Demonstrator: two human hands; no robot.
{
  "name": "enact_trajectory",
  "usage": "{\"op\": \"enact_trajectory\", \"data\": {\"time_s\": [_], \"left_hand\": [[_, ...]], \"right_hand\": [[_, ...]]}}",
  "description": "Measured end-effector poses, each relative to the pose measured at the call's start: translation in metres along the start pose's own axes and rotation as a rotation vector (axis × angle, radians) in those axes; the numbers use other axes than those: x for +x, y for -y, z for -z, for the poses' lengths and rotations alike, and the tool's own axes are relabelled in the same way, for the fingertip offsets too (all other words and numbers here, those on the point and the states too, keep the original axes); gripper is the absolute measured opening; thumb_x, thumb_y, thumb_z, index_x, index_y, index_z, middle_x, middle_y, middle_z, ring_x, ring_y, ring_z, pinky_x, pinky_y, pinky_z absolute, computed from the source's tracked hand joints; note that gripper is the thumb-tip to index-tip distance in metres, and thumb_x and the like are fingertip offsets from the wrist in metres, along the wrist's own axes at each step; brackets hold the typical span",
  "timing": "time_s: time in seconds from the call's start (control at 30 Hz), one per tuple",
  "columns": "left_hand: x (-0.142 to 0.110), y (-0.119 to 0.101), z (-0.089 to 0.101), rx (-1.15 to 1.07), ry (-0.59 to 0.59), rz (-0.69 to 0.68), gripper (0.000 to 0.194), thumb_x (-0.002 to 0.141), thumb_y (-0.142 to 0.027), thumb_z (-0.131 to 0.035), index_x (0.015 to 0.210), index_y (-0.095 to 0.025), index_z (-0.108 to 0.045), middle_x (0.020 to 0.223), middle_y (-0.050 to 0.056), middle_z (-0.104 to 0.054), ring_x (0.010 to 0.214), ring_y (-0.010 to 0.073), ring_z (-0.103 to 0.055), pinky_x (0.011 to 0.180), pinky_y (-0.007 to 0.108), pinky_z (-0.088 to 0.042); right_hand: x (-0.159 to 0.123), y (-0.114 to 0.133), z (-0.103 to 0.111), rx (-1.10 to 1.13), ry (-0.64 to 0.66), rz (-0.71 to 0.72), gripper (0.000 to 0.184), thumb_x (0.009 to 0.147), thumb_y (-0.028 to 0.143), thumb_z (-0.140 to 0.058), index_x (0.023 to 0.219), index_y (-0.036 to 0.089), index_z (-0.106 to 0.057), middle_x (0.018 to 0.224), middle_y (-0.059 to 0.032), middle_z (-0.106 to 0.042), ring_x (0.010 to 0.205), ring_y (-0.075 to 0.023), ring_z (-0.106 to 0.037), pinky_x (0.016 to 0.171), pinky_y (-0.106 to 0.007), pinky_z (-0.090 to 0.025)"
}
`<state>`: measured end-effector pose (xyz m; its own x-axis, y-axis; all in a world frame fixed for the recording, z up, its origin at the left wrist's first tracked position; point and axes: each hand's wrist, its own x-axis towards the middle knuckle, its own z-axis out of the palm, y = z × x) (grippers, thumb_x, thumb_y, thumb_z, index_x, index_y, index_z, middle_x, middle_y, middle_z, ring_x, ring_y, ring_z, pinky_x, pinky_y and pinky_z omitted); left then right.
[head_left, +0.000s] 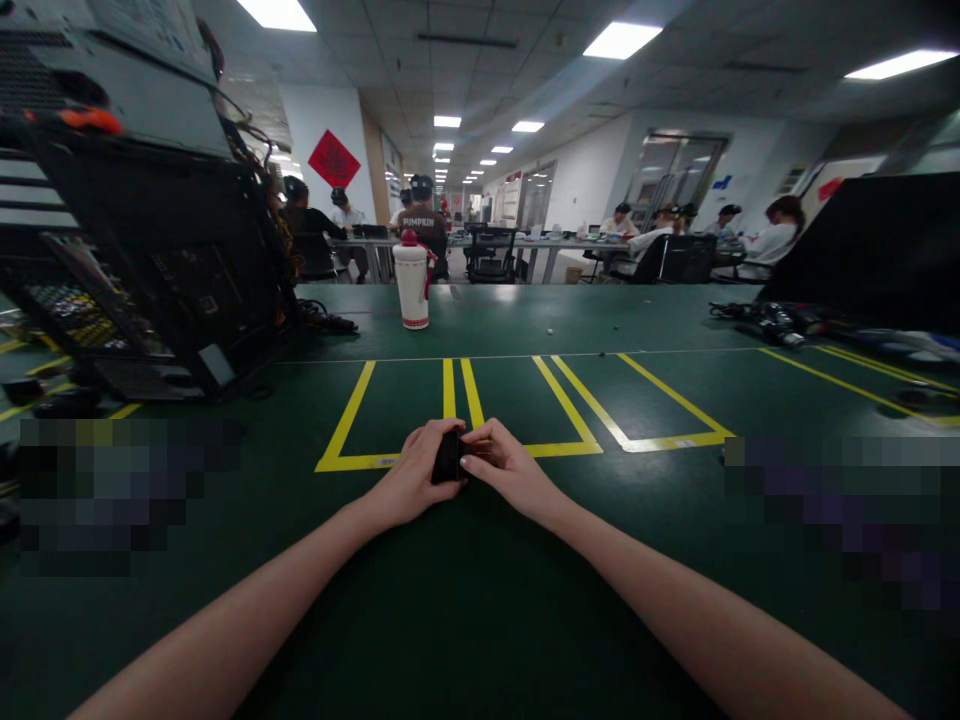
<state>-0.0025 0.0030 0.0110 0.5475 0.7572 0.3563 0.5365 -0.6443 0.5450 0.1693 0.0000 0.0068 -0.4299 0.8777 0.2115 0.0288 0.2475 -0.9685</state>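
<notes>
Forearms (285, 585), hands (417, 466) on black object (448, 457), capped bottle (412, 285)

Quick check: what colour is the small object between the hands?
The small object is black, best seen in the head view.

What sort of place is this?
Probably an electronics workshop or shared workroom: what looks like an opened computer case stands on the green table, yellow tape marks out areas on it, and people sit around desks beyond.

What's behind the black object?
Yellow tape on the green table, and a white bottle farther back. The black object, left hand and right hand cover whatever lies directly behind.
</notes>
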Motion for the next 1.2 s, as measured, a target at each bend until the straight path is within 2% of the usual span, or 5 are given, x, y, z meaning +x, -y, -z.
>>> {"op": "enact_trajectory", "data": {"time_s": [0.33, 0.53, 0.73, 0.97, 1.2], "left_hand": [[0.000, -0.004, 0.004, -0.013, 0.041, 0.023, 0.055, 0.071, -0.017, -0.056, 0.118, -0.023, -0.029, 0.117, 0.007, -0.041, 0.110, 0.0233, -0.038, 0.096, 0.044, -0.029], [-0.001, -0.006, 0.005, -0.024, 0.029, 0.016, 0.055, 0.071, -0.019, -0.057, 0.118, -0.024, -0.029, 0.117, 0.006, -0.041, 0.112, 0.0244, -0.038, 0.096, 0.045, -0.030], [-0.001, -0.005, 0.005, -0.010, 0.024, 0.023, 0.055, 0.070, -0.018, -0.057, 0.117, -0.024, -0.029, 0.115, 0.006, -0.043, 0.109, 0.0248, -0.041, 0.094, 0.045, -0.032], [-0.006, 0.001, -0.007, 0.029, -0.058, -0.012, 0.059, 0.068, -0.017, -0.059, 0.118, -0.022, -0.028, 0.114, 0.007, -0.042, 0.108, 0.0242, -0.041, 0.095, 0.044, -0.030], [-0.030, -0.021, -0.002, -0.006, -0.027, 0.025, 0.058, 0.068, -0.016, -0.058, 0.118, -0.023, -0.030, 0.117, 0.007, -0.042, 0.108, 0.0256, -0.042, 0.093, 0.045, -0.032]], "right_hand": [[-0.003, 0.000, 0.002, -0.021, 0.030, 0.009, 0.031, 0.070, 0.020, -0.061, 0.096, 0.021, -0.044, 0.102, -0.0022, -0.049, 0.101, -0.0166, -0.050, 0.092, -0.039, -0.039], [-0.002, 0.003, 0.000, 0.052, 0.027, -0.011, 0.014, 0.078, 0.025, -0.051, 0.090, 0.021, -0.046, 0.096, -0.0009, -0.050, 0.094, -0.0153, -0.053, 0.083, -0.036, -0.045], [-0.001, 0.000, 0.003, 0.033, 0.012, -0.050, 0.022, 0.076, 0.025, -0.053, 0.097, 0.022, -0.046, 0.100, -0.0018, -0.050, 0.097, -0.0160, -0.052, 0.087, -0.038, -0.043], [-0.004, -0.002, 0.000, 0.069, 0.044, -0.004, 0.026, 0.073, 0.020, -0.058, 0.094, 0.022, -0.044, 0.098, -0.0007, -0.051, 0.093, -0.0149, -0.054, 0.086, -0.037, -0.044], [-0.028, 0.007, -0.012, 0.042, 0.080, -0.019, 0.030, 0.072, 0.019, -0.058, 0.098, 0.023, -0.044, 0.100, -0.0011, -0.051, 0.097, -0.0156, -0.054, 0.087, -0.038, -0.044]]}}
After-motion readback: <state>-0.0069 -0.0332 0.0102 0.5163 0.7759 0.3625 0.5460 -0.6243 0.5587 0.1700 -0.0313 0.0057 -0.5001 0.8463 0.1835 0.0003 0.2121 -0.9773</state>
